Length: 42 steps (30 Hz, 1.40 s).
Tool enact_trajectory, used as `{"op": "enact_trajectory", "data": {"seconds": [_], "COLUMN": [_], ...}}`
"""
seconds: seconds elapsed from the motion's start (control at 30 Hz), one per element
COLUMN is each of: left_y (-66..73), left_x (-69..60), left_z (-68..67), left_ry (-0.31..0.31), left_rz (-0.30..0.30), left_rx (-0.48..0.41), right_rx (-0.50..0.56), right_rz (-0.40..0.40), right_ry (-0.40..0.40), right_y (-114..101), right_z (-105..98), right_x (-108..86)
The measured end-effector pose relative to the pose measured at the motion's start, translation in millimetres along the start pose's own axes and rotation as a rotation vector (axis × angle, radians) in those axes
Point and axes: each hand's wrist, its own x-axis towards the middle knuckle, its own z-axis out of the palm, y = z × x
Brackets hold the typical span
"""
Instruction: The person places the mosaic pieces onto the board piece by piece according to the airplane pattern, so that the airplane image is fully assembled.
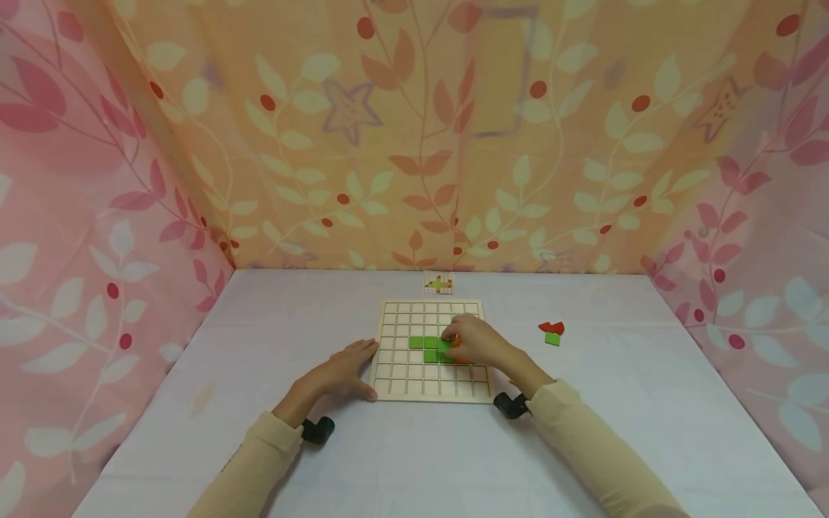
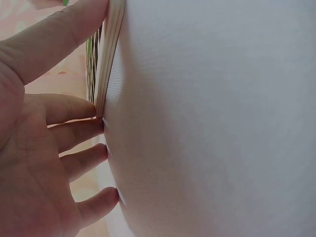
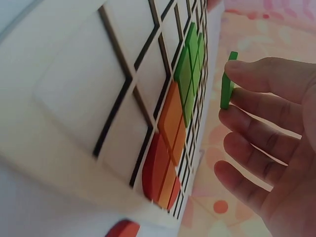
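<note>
A pale board (image 1: 395,388) with a square grid lies on the white table. Green square tiles (image 1: 417,342) sit in cells near its middle; beside them, in the right wrist view, are orange pieces (image 3: 171,116) and red pieces (image 3: 154,165). My right hand (image 1: 478,342) is over the board; in its wrist view the hand (image 3: 271,118) pinches a green tile (image 3: 227,86) between thumb and fingers, off the grid surface. Along the board's left edge (image 2: 111,54) rests my left hand (image 1: 341,372), fingers extended, thumb near the lower left corner.
Right of the board lie red pieces (image 1: 553,327) and a green tile (image 1: 553,339). A small patterned card (image 1: 439,283) lies behind the board. An orange piece shows partly by my right wrist. Patterned cloth (image 1: 414,144) stands behind and at both sides.
</note>
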Motion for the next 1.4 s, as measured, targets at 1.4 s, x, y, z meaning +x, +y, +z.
{"op": "enact_trajectory", "data": {"seconds": [1.4], "left_y": [-1.8], "left_x": [0.5], "left_z": [-0.3], "left_ry": [0.001], "left_rz": [0.011], "left_rx": [-0.012], "right_rx": [-0.138], "right_rz": [-0.026], "right_ry": [-0.098], "right_y": [-37.7], "right_z": [29.5], "right_x": [32.0]}}
